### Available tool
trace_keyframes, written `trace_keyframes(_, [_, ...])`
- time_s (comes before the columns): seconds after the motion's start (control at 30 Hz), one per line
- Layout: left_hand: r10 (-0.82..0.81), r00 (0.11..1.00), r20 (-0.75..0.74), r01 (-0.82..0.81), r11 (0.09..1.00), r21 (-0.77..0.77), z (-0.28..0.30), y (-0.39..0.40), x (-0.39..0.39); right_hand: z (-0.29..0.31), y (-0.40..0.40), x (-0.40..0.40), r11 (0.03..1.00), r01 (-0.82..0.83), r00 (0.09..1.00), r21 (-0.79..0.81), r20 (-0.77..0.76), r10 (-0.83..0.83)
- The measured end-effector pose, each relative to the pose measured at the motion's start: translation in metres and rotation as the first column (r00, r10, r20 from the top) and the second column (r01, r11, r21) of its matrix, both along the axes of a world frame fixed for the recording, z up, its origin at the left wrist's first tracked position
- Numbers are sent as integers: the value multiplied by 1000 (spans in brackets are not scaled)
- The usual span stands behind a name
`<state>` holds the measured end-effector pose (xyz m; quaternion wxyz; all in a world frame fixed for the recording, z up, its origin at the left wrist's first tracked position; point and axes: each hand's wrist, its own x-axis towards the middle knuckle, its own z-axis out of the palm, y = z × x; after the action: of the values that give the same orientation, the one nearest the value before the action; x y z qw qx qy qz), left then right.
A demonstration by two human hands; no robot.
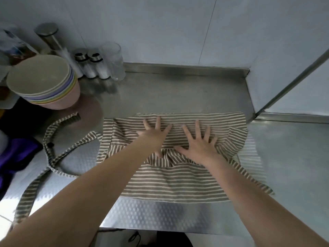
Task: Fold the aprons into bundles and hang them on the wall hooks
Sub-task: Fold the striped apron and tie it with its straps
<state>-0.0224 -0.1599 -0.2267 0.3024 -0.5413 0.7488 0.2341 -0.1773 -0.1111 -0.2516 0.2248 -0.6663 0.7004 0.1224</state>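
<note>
The striped apron is spread across the steel counter, roughly in the middle, its far edge lying near the back upstand. Both hands are laid flat on it with the fingers fanned out straight: the left hand is pressed onto the upper middle of the cloth, the right hand just beside it, and nothing is gripped by either. A ridge of puckered fabric is seen between the two wrists, and the right side of the cloth is bunched into soft folds, so a smoothing or a first fold is judged to be in hand. The straps are trailed loose to the left in a loop and off toward the counter's near edge, not yet tucked in.

By these signs the job is judged to be in its early part: no bundle is formed, the ties are unwound, and no wall hook is shown anywhere in view, so the hanging is all left to be done. Whether other aprons wait cannot be told.

As for writing, none can be read. The stack of bowls, the shakers and the clear glass at the back left carry no legible label, and the packaging at the far left is too blurred
</note>
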Motion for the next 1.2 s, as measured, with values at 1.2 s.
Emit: trace_keyframes(1.2, [-145, 989, -7, 90, 652, -753, 54, -9, 111, 92, -67, 38, 843, -400, 915, -360, -203, 348])
